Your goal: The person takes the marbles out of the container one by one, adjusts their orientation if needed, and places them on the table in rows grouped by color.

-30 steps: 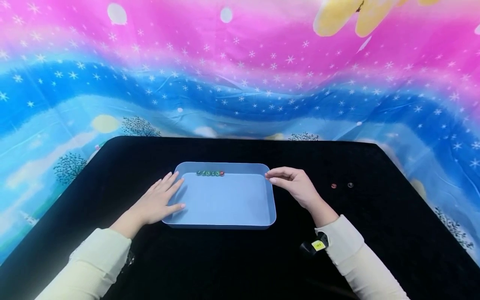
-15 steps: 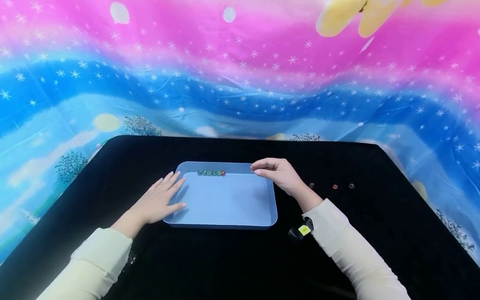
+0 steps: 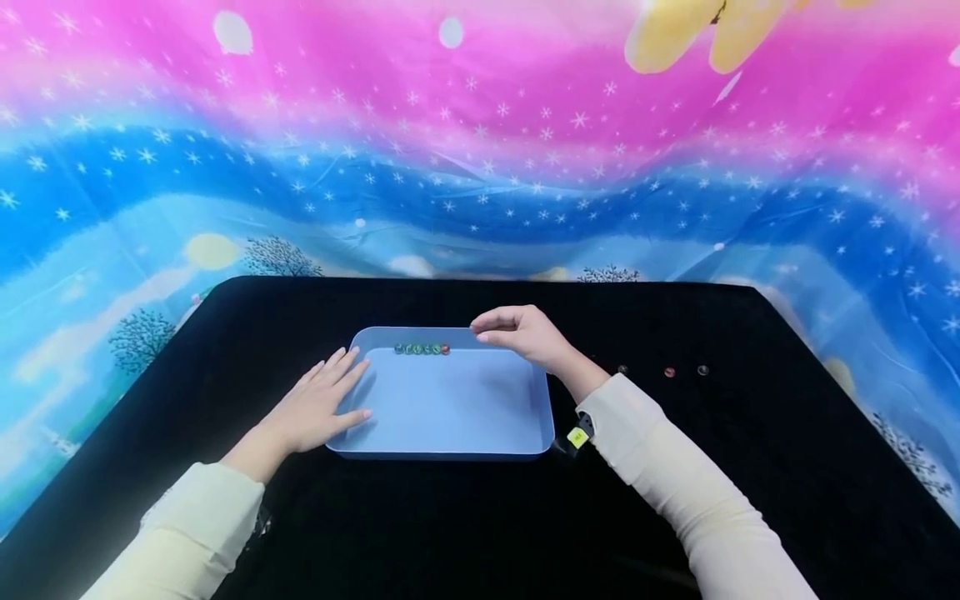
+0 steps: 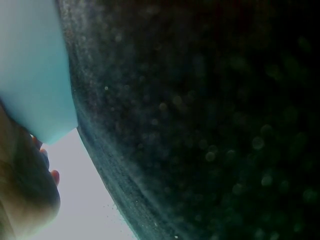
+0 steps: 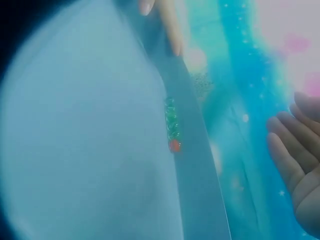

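Observation:
A pale blue tray (image 3: 442, 408) lies on the black table. Along its far inner wall runs a short row of small glass marbles (image 3: 422, 350), several green with a red one at the right end; they also show in the right wrist view as green marbles (image 5: 172, 117). My left hand (image 3: 311, 408) rests spread on the tray's left side, fingers over the rim. My right hand (image 3: 521, 333) hovers by the far rim, right of the row, thumb and index tips close together. I cannot tell whether a marble sits between them.
Right of the tray, a red marble (image 3: 670, 372) lies on the black cloth (image 3: 450, 525) between a dark marble (image 3: 622, 369) and a clear marble (image 3: 702, 371). A printed pink and blue backdrop (image 3: 480, 167) hangs behind the table.
My right hand has moved left from the tray's right rim along the far rim towards the row, uncovering a dark marble on the table. My left hand stays in place.

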